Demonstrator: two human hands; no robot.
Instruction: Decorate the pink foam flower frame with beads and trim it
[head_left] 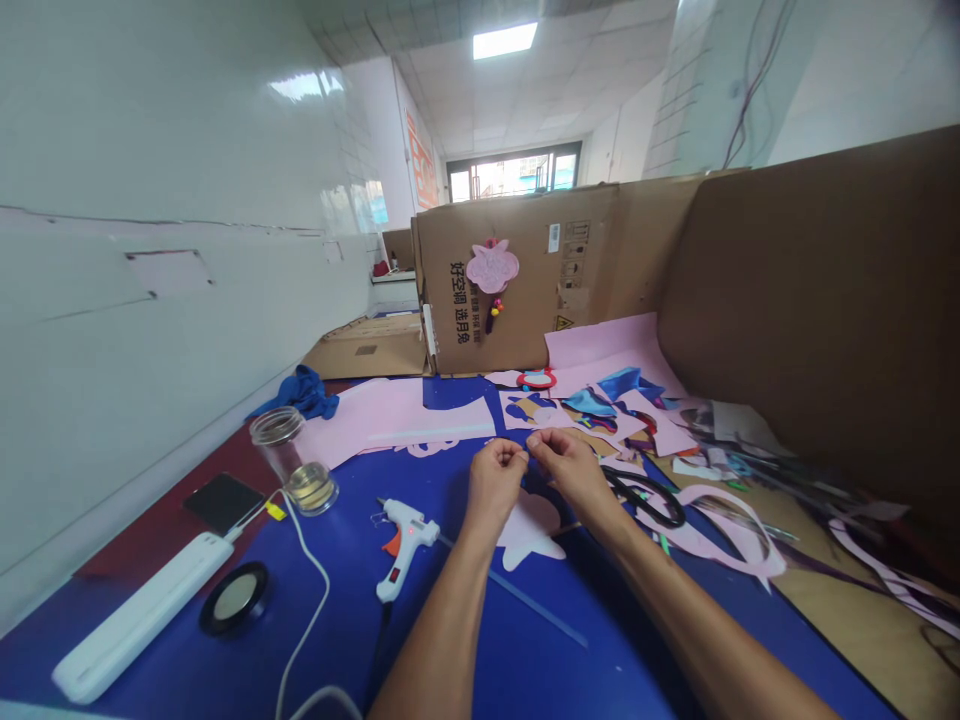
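Note:
My left hand and my right hand meet above the blue table, fingertips pinched close together. Whatever they hold between them is too small and hidden to make out. Just below, a pink cutout with a wavy outline lies flat, partly covered by my hands. Left of my forearm rests a white glue gun with an orange trigger, and a clear glue stick lies between my arms. Black-handled scissors are beside my right wrist.
A glass jar, phone, white power strip and black tape roll stand or lie at left. Pink sheets and scraps spread across the back and right. A cardboard box with a pink flower-like piece rises behind.

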